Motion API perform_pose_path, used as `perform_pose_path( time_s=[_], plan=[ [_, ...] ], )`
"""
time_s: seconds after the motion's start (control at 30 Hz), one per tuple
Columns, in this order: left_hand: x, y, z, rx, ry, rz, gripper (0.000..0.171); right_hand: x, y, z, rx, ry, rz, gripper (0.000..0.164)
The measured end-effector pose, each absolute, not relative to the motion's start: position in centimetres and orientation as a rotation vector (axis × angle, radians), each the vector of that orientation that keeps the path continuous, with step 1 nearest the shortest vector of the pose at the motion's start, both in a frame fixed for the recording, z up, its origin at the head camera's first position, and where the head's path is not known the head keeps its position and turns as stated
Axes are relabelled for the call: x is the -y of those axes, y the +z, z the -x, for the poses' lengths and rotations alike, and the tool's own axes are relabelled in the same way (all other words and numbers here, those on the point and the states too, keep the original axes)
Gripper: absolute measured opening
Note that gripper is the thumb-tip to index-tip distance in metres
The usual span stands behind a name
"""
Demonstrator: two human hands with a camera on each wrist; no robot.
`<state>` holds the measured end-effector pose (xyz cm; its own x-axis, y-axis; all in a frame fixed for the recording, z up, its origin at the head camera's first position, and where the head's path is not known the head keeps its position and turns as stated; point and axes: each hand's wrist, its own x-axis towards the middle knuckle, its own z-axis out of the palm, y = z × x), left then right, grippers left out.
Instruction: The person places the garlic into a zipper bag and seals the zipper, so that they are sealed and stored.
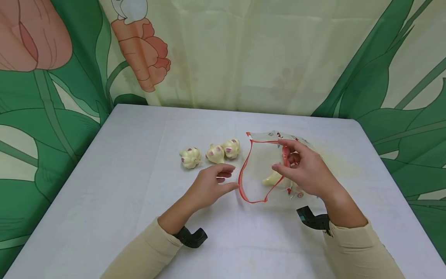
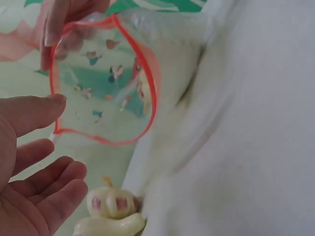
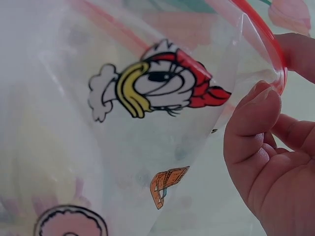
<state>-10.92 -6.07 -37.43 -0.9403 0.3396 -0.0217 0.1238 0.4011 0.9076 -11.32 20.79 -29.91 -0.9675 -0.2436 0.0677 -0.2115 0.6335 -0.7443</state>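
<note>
A clear zip bag (image 1: 259, 170) with a red zip rim and cartoon prints stands with its mouth spread wide. My right hand (image 1: 306, 166) holds the rim on its right side, thumb close against the red strip in the right wrist view. Left of the mouth, my left hand (image 1: 212, 186) has its fingers loosely extended, the thumb tip right at the rim. A pale garlic bulb (image 1: 273, 178) shows inside the bag. Beyond the left hand lie a garlic bulb (image 1: 190, 157) on its own and two more, a garlic bulb (image 1: 215, 154) and a garlic bulb (image 1: 231, 148), side by side.
A white cloth covers the table (image 1: 104, 193). Behind it hangs a curtain (image 1: 226, 58) printed with leaves and flowers. Black straps with camera mounts sit on both wrists, such as the right mount (image 1: 313, 220).
</note>
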Motion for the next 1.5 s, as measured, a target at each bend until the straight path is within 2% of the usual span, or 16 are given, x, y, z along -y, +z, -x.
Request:
perform_pose_path(
  time_s=[0.33,0.53,0.97,1.5],
  plan=[
    [11.9,-37.5,12.0,-2.597,1.658,-0.203,0.054,-20.9,-30.1,11.3,-2.798,-1.275,0.388,0.069],
    [13.9,-37.9,12.9,-2.716,1.625,-0.098,0.053,-20.9,-29.9,11.3,-2.795,-1.281,0.395,0.067],
    [15.0,-39.6,14.9,-2.821,1.378,0.018,0.054,-20.9,-30.0,11.3,-2.785,-1.299,0.376,0.069],
    [14.9,-40.5,15.6,-2.809,1.324,0.108,0.054,-20.9,-29.9,11.3,-2.779,-1.305,0.364,0.068]
  ],
)
